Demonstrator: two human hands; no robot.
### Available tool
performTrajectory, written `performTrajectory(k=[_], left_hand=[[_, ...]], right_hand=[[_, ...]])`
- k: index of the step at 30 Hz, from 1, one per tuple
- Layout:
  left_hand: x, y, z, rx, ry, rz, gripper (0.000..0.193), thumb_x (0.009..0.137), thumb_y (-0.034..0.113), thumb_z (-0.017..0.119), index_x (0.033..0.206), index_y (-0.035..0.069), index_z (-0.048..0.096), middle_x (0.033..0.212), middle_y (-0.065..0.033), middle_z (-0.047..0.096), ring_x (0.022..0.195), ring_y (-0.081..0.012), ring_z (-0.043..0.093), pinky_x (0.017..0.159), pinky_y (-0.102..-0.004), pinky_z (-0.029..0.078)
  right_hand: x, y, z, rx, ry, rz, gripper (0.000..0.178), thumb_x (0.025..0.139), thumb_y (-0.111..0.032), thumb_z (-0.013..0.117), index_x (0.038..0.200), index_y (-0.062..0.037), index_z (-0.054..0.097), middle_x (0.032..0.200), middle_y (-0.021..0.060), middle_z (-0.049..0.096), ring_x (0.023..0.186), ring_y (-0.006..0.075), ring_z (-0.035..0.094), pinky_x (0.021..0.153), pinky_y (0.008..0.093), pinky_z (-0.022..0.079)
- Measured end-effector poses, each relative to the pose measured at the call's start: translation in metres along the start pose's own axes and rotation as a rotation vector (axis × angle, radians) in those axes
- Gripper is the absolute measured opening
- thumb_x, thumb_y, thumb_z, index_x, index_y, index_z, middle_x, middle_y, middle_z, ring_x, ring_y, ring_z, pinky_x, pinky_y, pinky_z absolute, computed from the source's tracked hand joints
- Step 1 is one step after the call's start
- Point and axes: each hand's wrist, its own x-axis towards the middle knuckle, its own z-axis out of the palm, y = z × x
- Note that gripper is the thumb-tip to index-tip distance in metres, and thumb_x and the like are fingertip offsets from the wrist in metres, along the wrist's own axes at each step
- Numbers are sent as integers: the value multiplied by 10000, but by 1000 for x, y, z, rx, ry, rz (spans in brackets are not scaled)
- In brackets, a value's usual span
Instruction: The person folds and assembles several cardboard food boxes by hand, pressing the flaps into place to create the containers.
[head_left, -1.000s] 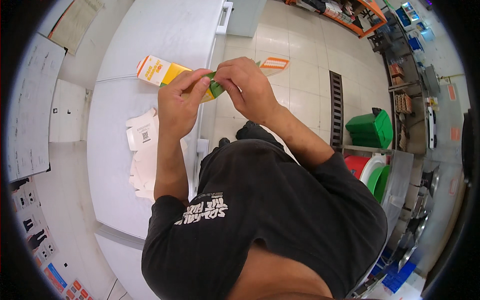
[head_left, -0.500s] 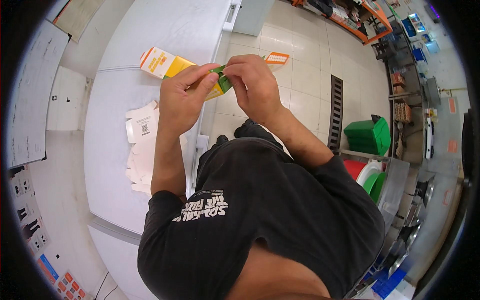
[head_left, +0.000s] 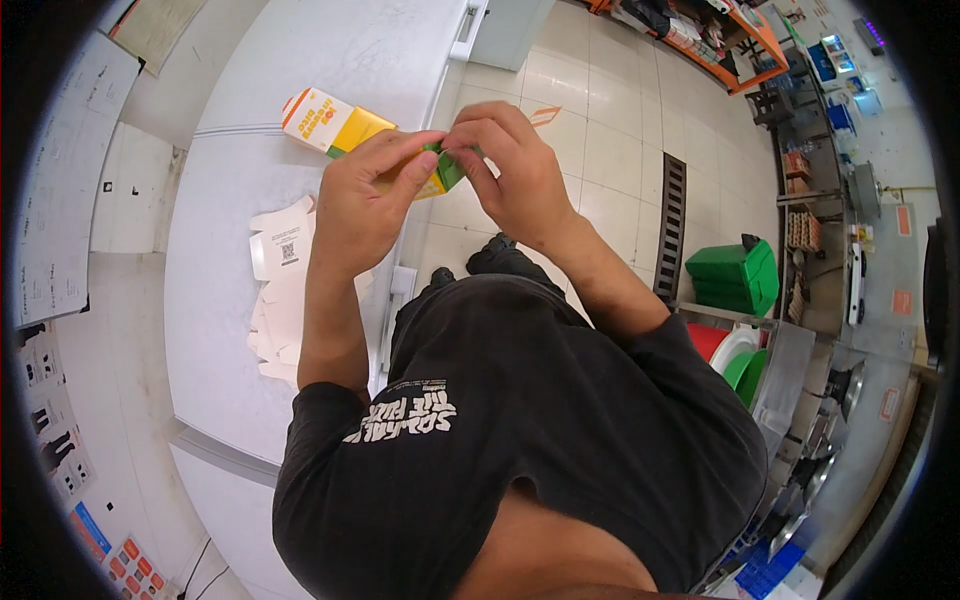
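A yellow, white and green folding carton is held out over the edge of a white chest top. My left hand is closed round the carton's body, thumb and fingers on its sides. At the carton's green end, the fingertips of my right hand pinch a green flap. Part of an orange-and-white flap sticks out past my right knuckles. Flattened white cartons lie on the chest top beside my left forearm, the uppermost printed with a square code.
A black floor grate runs along the tiles to the right. Beyond it stands a green bin, with red, white and green round tubs nearer me. An orange-framed rack is at the far right.
My right fingers have curled a little closer over the carton's green end. Less of the orange-and-white flap shows beyond my right hand. The left hand keeps its hold.
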Motion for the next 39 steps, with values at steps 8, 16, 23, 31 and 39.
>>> performTrajectory(k=[8,16,23,31,39], left_hand=[[9,-18,-18,-82,-371,-129,200,871,153,630,1022,34,688,895,-35,641,837,-100,572,790,-244,451],[6,-58,-56,-356,-440,-403,394,889,146,618,1241,-7,528,1036,-41,639,940,-96,579,881,-239,428],[7,-46,-7,-556,-49,-427,346,937,254,586,1177,18,503,1082,-88,647,875,-155,662,713,-259,540],[7,-49,19,-388,381,-93,272,936,181,597,1098,-30,540,1030,-137,656,899,-164,647,747,-262,515],[7,-56,39,-306,665,-75,204,879,83,672,1031,-49,639,936,-81,661,805,-91,585,720,-211,465]], right_hand=[[4,20,-14,787,-521,646,181,871,-47,650,961,-60,493,914,27,629,803,73,583,711,227,470],[4,55,-24,599,-149,638,274,838,-139,714,917,-74,459,933,42,604,853,115,566,792,239,453],[-29,9,17,37,-53,82,441,681,-127,826,1004,-52,535,1087,146,555,1009,280,583,852,341,482],[-15,15,21,226,75,272,175,866,-36,597,1037,-15,566,998,143,623,904,282,621,819,347,500],[-4,20,21,257,38,306,167,882,-75,572,1037,-13,560,1012,138,590,896,275,601,807,364,498]])
